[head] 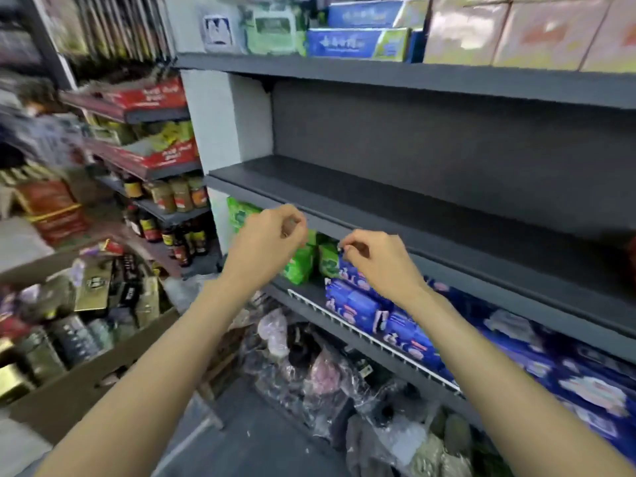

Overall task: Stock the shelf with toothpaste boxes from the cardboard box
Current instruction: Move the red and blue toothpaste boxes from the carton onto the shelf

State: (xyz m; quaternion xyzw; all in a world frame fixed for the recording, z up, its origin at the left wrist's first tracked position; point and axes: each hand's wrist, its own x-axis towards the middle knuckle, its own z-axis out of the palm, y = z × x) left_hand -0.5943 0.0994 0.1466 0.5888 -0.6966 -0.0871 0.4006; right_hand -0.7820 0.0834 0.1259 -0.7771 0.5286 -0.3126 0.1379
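Both hands were raised in front of the empty dark grey metal shelf point(395, 197), at its front lip. The left hand point(272, 242) had its fingers curled loosely inward with nothing visible in them; the right hand point(375, 259) was also curled, thumb and fingertips close together near the top of a blue plastic-wrapped pack point(347, 270) on the lower shelf, but whether it pinched that pack or held nothing could not be told through the blur. No toothpaste box was in either hand, so neither its pointing nor its long axis could be read here; judging by the long shelf, boxes would probably go lengthwise along it, but that is a guess. The brown open cardboard box point(86, 390) sat low at the near left, well apart from the hands, filled with dark and gold cartons point(93, 287) whose long axes looked roughly upright or tilted, too blurred to say more. The shelf to be stocked ran from near left to far right and was bare. Risks from here: reaching back to the low box could brush the green packs point(303, 263) just beside the left hand off the lower shelf; clear plastic bags point(309, 373) on the floor below could snag a foot; the upper shelf point(413, 77) overhang could catch a lifted box.
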